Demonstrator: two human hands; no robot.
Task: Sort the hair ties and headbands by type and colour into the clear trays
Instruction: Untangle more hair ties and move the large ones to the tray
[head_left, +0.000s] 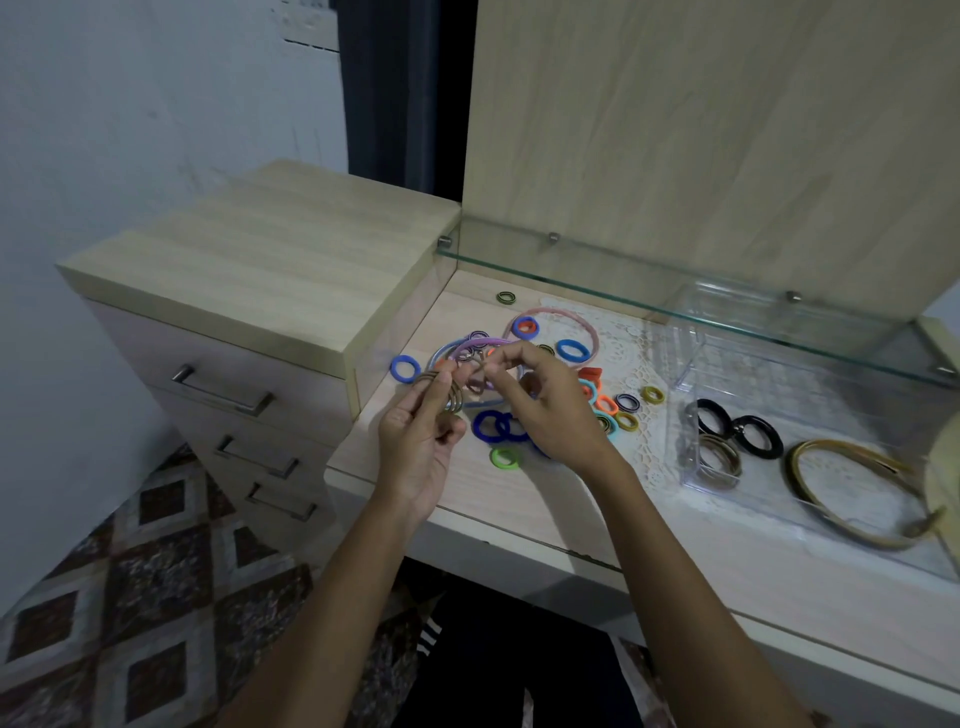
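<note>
A pile of coloured hair ties and thin headbands lies on the desk (498, 499). My left hand (423, 434) grips a bundle of brown hair ties (451, 397) over the pile's left side. My right hand (550, 405) pinches a small tie (480, 364) close to the purple headband (480, 345). Blue ties (497, 427) and a green tie (505, 458) lie between my hands. A pink headband (558, 314) arcs behind the pile. On the right, a clear tray (691, 457) holds black ties (756, 435) and brown ties (719, 457); a tan headband (852, 493) lies beside them.
A glass shelf (675, 291) runs above the desk with an empty clear tray (691, 358) under it. A drawer unit (249, 291) stands higher on the left. A lone striped tie (505, 298) lies near the back. Patterned carpet (145, 597) covers the floor.
</note>
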